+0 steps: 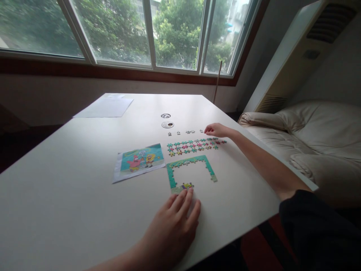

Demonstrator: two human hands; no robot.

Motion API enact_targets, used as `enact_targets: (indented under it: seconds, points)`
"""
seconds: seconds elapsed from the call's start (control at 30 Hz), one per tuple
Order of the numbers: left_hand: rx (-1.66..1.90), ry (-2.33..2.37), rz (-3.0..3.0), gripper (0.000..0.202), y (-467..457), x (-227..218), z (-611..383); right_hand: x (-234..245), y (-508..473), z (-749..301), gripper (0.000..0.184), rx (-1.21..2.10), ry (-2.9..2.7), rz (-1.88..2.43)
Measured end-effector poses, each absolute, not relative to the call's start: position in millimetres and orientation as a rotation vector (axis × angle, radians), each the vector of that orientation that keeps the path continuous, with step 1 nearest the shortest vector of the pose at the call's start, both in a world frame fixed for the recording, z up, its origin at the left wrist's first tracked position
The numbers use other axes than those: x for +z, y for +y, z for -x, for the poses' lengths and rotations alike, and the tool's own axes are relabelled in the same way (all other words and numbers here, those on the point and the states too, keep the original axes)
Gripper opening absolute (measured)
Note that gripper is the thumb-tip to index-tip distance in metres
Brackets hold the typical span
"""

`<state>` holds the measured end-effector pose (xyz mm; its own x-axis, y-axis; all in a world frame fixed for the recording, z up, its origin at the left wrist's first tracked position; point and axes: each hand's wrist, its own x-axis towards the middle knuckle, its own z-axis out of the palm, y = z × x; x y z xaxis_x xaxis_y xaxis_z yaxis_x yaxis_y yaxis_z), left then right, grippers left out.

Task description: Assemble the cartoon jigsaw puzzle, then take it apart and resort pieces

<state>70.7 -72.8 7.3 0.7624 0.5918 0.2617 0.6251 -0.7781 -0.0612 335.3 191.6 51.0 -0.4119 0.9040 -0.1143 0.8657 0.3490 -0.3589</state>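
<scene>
Tabletop (84, 169): one puzzle border (184, 161), its near side incomplete. Left hand (176, 214): at that near side, grip loosely spread, fingertips down, perhaps steadying it. Right hand (216, 130): by the end of the pale pieces (193, 131), grip narrow; whether anything is pinched, I cannot tell. Coloured pieces (185, 146): in rows, apparently for easy scanning. Picture (141, 160): alongside, presumably for reference.

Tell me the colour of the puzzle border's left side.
The puzzle border's left side is teal green; the head view shows it best.
</scene>
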Motion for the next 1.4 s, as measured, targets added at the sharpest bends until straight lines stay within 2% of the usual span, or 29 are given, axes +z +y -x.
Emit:
enact_targets:
  seconds: [0.27,0.47,0.63,0.93,1.1,1.23,1.4]
  points:
    - [-0.316,-1.0,2.842,0.031,-73,9,-71,35,248,-335,0.057,0.857,-2.461,1.755]
    - [-0.321,-1.007,2.857,0.031,-73,8,-71,33,261,-334,0.054,1.066,-2.436,1.78]
    - [-0.312,-1.007,2.839,0.031,-73,8,-71,35,262,-333,0.062,1.131,-2.41,1.78]
    - [-0.298,-0.995,2.847,0.031,-73,11,-71,37,260,-331,0.048,1.16,-2.362,1.706]
    - [-0.322,-1.005,2.835,0.031,-73,7,-71,34,243,-329,0.032,1.096,-2.298,1.522]
    - [-0.335,-1.006,2.827,0.031,-74,3,-71,34,205,-320,0.03,1.072,-2.246,1.337]
    - [-0.335,-1.011,2.816,0.031,-74,3,-72,36,114,-297,0.03,1.281,-2.335,0.94]
